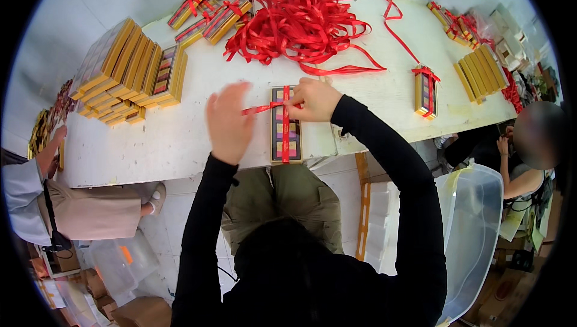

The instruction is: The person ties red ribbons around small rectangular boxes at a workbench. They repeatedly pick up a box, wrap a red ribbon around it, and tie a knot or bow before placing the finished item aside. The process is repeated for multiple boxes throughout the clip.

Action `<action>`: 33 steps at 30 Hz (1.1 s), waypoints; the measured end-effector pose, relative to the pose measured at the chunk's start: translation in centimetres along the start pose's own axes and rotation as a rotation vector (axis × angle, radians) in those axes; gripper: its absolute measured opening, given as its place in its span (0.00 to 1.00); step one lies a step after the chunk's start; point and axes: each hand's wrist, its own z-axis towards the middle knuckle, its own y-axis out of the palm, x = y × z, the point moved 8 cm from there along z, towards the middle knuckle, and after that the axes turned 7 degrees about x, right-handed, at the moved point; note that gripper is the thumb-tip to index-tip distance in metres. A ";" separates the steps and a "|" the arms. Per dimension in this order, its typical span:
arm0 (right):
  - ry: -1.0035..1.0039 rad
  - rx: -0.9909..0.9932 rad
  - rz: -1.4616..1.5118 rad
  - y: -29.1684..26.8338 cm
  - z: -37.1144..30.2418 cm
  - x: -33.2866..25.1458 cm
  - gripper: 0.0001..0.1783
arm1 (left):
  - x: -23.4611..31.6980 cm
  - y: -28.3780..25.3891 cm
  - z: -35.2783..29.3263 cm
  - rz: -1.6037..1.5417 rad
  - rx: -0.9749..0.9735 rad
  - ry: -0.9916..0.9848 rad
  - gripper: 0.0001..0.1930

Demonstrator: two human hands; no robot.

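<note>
A narrow gold-edged box (pixel 294 137) with a window of small coloured pieces lies lengthwise in front of me, near the table's front edge. Red ribbon (pixel 286 137) runs down its length and crosses near its far end. My right hand (pixel 316 100) is closed in a pinch on the ribbon at that crossing, its fingertips over the box. From there a ribbon tail stretches left to my left hand (pixel 231 124), which is raised beside the box. Motion smears the left fingers, so their grip on the tail cannot be made out.
A heap of red ribbon (pixel 297 23) lies behind the box. Gold boxes (pixel 129 65) are stacked at left; tied boxes (pixel 225 20) lie at the back. One tied box (pixel 425 94) and more boxes (pixel 481 73) are at right. People sit at both sides.
</note>
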 end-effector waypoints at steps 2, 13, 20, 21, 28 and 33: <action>0.073 0.010 0.033 -0.2 0.4 0.3 0.18 | 0.6 3.2 0.3 -0.130 -0.286 0.011 0.13; -0.075 0.237 -0.303 -0.4 -0.7 -2.9 0.17 | -1.8 8.1 -1.8 -1.075 -1.085 -0.768 0.08; 0.088 0.299 -0.182 -0.4 -0.9 -2.0 0.13 | -1.6 9.3 -0.2 -0.996 -1.066 -0.558 0.06; 0.128 0.297 -0.146 -0.3 -1.1 -1.6 0.14 | -1.5 9.6 0.6 -0.926 -0.961 -0.451 0.07; 0.254 0.349 0.095 0.5 -1.6 0.4 0.14 | -0.8 10.7 0.5 -0.846 -0.560 -0.329 0.06; 0.252 0.207 0.216 0.0 -1.5 0.5 0.10 | 0.1 9.0 0.4 -0.792 -0.335 -0.207 0.06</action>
